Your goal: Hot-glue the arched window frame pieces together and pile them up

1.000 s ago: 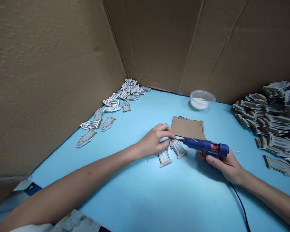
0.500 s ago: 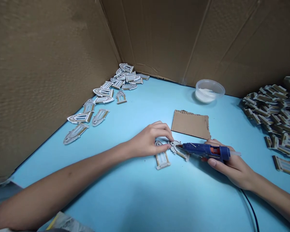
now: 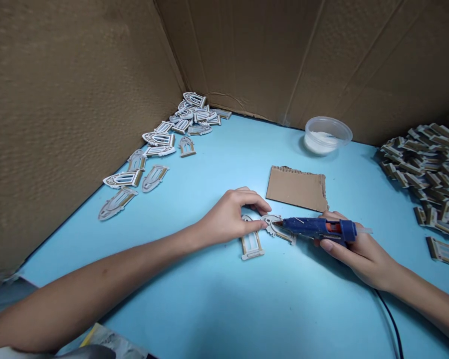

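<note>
My left hand (image 3: 234, 214) is bent over a small arched window frame piece (image 3: 284, 235) lying on the blue table, thumb and fingertips around its pointed end. A second arched window frame piece (image 3: 251, 245) lies under and beside that hand, its top partly covered by the thumb. My right hand (image 3: 362, 254) is wrapped round a blue hot glue gun (image 3: 310, 228), held roughly level. The gun's nozzle is over the arched end of the first piece, close to or touching it; any glue there is too small to make out.
A torn cardboard rectangle (image 3: 296, 188) lies behind the hands, near a clear plastic tub (image 3: 327, 137) with white contents. Several window pieces (image 3: 159, 139) lie at left; a large pile (image 3: 430, 169) is at right. Cardboard walls (image 3: 247, 55) enclose the table. A black cord (image 3: 391, 319) trails rightward.
The fingers of my left hand have lifted and parted slightly from the piece's tip. My right hand keeps the glue gun over the same piece. The camera view has shifted a little.
</note>
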Tool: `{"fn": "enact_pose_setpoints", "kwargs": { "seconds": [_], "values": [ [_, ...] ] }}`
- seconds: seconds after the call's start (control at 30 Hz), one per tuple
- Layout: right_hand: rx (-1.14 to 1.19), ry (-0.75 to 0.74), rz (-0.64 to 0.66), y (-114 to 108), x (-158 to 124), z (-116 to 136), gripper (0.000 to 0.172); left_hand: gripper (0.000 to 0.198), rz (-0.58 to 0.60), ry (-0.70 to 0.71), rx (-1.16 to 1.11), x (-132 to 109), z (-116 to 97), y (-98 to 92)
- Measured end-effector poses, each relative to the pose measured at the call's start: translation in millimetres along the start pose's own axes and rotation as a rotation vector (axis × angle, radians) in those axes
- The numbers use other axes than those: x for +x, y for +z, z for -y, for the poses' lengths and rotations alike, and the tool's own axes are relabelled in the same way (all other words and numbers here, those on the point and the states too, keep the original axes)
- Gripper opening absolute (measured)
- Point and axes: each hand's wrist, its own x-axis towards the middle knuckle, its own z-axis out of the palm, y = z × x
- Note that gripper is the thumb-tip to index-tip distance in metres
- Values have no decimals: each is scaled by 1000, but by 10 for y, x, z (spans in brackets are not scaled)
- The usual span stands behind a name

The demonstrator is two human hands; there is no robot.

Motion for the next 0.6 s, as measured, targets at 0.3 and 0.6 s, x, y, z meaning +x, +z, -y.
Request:
{"fn": "enact_pose_setpoints", "kwargs": {
  "seconds": [0.3,0.6],
  "values": [
    [-32,12,3,-4,13,16,22,24,3,-11,-1,-5,-8,-5],
    [-15,33,-43,6,23,94,28,24,12,-26,-2,-10,-18,-6]
  ]
}}
